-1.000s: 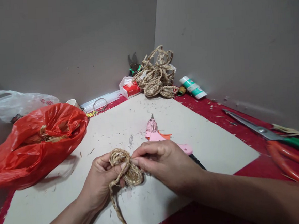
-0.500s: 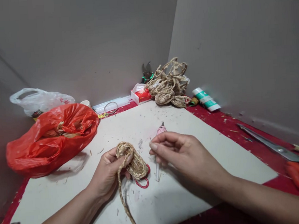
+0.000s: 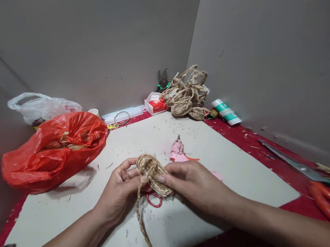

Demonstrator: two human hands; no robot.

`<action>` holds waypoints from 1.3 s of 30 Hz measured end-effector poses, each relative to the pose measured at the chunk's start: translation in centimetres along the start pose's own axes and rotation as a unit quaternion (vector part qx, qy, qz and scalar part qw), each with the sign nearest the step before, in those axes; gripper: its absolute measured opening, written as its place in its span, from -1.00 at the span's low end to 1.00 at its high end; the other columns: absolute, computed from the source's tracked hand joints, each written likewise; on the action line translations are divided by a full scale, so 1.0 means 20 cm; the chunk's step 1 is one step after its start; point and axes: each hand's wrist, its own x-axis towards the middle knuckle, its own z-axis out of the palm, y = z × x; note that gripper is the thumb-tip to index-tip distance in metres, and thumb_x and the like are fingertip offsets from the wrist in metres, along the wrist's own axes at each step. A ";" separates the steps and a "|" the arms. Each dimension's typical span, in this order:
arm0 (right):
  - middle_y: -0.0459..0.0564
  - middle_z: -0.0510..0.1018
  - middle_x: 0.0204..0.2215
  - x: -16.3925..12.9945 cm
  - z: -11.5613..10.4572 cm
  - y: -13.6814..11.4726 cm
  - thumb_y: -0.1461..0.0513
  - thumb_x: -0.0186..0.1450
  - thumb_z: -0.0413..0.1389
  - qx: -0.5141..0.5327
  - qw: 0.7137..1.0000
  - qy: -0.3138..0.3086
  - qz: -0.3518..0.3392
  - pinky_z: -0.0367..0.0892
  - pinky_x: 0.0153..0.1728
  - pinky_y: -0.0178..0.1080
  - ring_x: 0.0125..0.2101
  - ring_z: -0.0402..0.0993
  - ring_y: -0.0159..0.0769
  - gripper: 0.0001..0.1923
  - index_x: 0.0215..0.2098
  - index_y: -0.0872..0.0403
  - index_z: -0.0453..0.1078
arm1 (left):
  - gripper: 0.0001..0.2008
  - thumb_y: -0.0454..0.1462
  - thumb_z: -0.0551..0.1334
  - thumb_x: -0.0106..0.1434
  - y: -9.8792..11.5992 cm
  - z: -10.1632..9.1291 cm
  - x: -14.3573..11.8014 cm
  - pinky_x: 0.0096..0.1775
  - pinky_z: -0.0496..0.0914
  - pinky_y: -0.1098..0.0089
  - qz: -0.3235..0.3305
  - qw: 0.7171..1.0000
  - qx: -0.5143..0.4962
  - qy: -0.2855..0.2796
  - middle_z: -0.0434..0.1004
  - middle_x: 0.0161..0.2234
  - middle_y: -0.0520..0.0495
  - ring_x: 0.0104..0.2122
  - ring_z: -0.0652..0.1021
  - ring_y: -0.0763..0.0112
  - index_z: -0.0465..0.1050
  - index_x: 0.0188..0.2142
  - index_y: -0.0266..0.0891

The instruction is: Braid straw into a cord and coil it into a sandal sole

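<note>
Between my two hands is an oval coil of braided straw cord (image 3: 154,173), its loose tail hanging down toward the front edge. My left hand (image 3: 122,184) grips the coil's left side, thumb on top. On the right side, my right hand (image 3: 187,176) pinches the coil with the thumb over its face. Under the coil, small red-handled scissors (image 3: 154,200) lie on the board, with only a handle loop showing clearly. A pink glue gun (image 3: 177,149) lies just beyond my right hand, which partly hides it.
A red plastic bag (image 3: 56,150) holding straw stands at left, before a white bag (image 3: 45,105). Clear glue sticks (image 3: 124,114), a tissue pack (image 3: 155,104), pruning shears (image 3: 162,80) and a braided cord heap (image 3: 187,93) line the back. Large scissors (image 3: 306,170) lie right.
My right hand has moved left and taken hold of the coil's right side. The coil has shifted slightly right in my left hand. More of the glue gun now shows.
</note>
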 end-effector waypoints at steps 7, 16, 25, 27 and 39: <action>-0.18 0.26 -0.65 0.05 -0.04 0.02 0.01 0.22 0.09 0.098 0.994 0.051 0.004 0.07 -0.62 -0.36 -0.64 0.12 -0.48 -0.63 -0.57 0.09 0.26 | -0.72 -0.19 0.31 0.17 -0.01 -0.02 0.01 -0.30 0.40 0.43 0.065 0.994 0.054 0.069 0.55 -0.32 -0.10 -0.39 0.52 0.47 0.39 -0.17 -0.27; -0.17 0.29 -0.65 0.02 -0.02 0.03 -0.06 0.19 0.13 0.089 0.995 0.033 0.026 0.13 -0.62 -0.37 -0.64 0.16 -0.49 -0.57 -0.56 0.11 0.29 | -0.92 -0.29 0.29 0.15 -0.03 0.01 -0.03 -0.44 0.35 0.51 0.206 0.922 0.301 0.132 0.47 -0.52 0.04 -0.52 0.43 0.55 0.45 -0.43 -0.27; -0.10 0.42 -0.58 0.02 0.01 0.06 -0.10 0.23 0.08 0.138 0.989 -0.025 0.038 0.15 -0.61 -0.38 -0.67 0.20 -0.52 -0.53 -0.47 0.16 0.36 | -0.95 -0.38 0.24 0.17 -0.04 0.01 -0.04 -0.41 0.37 0.53 0.332 0.844 0.397 0.142 0.52 -0.50 0.02 -0.49 0.48 0.55 0.49 -0.40 -0.27; -0.09 0.43 -0.58 0.02 0.02 0.06 -0.09 0.23 0.09 0.141 0.989 -0.023 0.044 0.15 -0.60 -0.38 -0.67 0.20 -0.52 -0.54 -0.49 0.16 0.35 | -0.96 -0.37 0.23 0.18 -0.05 0.02 -0.05 -0.45 0.37 0.54 0.314 0.855 0.386 0.146 0.51 -0.52 0.04 -0.53 0.46 0.57 0.48 -0.38 -0.26; -0.08 0.45 -0.58 0.02 0.03 0.06 -0.08 0.20 0.14 0.172 0.983 -0.028 0.056 0.16 -0.63 -0.41 -0.68 0.21 -0.53 -0.56 -0.48 0.16 0.38 | -0.95 -0.32 0.22 0.21 -0.05 0.02 -0.06 -0.44 0.38 0.52 0.302 0.860 0.383 0.151 0.48 -0.53 0.05 -0.53 0.46 0.55 0.43 -0.39 -0.24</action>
